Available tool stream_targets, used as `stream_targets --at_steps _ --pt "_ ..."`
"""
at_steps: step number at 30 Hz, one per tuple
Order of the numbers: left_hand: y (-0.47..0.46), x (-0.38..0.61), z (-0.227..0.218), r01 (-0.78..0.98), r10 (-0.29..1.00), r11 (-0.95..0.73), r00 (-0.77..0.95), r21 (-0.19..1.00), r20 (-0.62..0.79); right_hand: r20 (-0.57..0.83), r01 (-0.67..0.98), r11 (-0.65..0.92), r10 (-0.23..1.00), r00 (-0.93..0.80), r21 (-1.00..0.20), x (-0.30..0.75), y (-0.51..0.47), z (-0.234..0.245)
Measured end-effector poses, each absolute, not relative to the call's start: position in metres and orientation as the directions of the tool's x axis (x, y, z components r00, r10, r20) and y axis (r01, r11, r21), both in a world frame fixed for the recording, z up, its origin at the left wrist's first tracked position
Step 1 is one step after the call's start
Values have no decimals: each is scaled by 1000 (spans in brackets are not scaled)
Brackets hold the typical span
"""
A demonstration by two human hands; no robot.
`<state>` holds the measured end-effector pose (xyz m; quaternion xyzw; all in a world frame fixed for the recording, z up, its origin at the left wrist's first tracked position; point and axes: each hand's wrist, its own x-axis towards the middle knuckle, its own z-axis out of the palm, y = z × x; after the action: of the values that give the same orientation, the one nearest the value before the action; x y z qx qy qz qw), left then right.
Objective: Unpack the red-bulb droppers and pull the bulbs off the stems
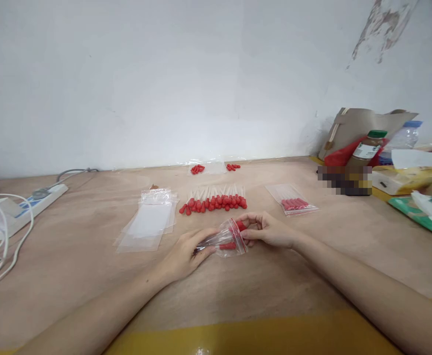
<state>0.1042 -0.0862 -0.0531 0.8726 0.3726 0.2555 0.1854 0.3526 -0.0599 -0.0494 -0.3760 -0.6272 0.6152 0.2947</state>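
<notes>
My left hand point(189, 254) grips the closed end of a clear zip bag point(220, 238) with a red seal strip. Inside the bag lies a dropper with a red rubber bulb point(227, 245). At the bag's mouth, my right hand point(263, 230) pinches another red-bulbed dropper point(241, 226), whose stem seems to be in the bag. Beyond my hands is a row of droppers point(216, 201), red bulbs toward me and pale stems pointing away. On the left, flat zip bags point(147, 222) are piled up. On the right lies a zip bag holding several droppers point(294, 203).
Near the wall are loose red bulbs point(197, 169) and a clear plastic bag point(214, 168). A power strip point(42, 202) with white cables point(31, 231) occupies the left. At the right stand a green-capped bottle point(367, 148), a beige bag point(371, 123) and a green tissue pack point(418, 214).
</notes>
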Motion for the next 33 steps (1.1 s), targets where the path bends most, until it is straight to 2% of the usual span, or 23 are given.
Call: stream_targets --at_steps 3,11,14,16,18,20,22,23,25,28,30,33 --pt "-86 104 -53 565 757 -641 579 520 303 -71 65 -42 827 -557 -997 353 -59 -54" --pt "-87 103 -50 602 794 -590 551 538 256 -59 10 -60 899 -434 -998 370 -50 -45" --pt "-86 101 -51 613 794 -594 554 521 253 -65 31 -58 934 -351 -998 403 -40 -30" --pt "-85 100 -52 622 792 -598 554 506 256 -56 54 -44 971 -234 -998 430 -33 -19" --pt "-84 100 -52 625 790 -603 555 496 261 50 13 51 997 -65 -999 452 -26 -12" --pt "-82 98 -51 624 782 -612 571 486 252 234 62 228 966 110 -972 464 -21 -11" --pt "-80 97 -49 619 763 -632 604 467 230 441 248 394 881 173 -885 462 -17 -18" --pt "-79 96 -49 618 753 -641 620 456 218 535 376 456 833 138 -807 457 -15 -23" --pt "-77 93 -47 620 744 -651 637 439 202 667 623 543 743 -45 -563 442 -13 -37" --pt "-76 91 -47 630 747 -648 634 429 198 669 770 588 679 -304 -248 419 -11 -57" --pt "-77 91 -47 633 750 -645 632 429 196 616 792 594 678 -400 -139 409 -9 -67" --pt "-77 91 -47 631 751 -641 632 437 190 542 794 605 687 -485 -55 401 -3 -74"
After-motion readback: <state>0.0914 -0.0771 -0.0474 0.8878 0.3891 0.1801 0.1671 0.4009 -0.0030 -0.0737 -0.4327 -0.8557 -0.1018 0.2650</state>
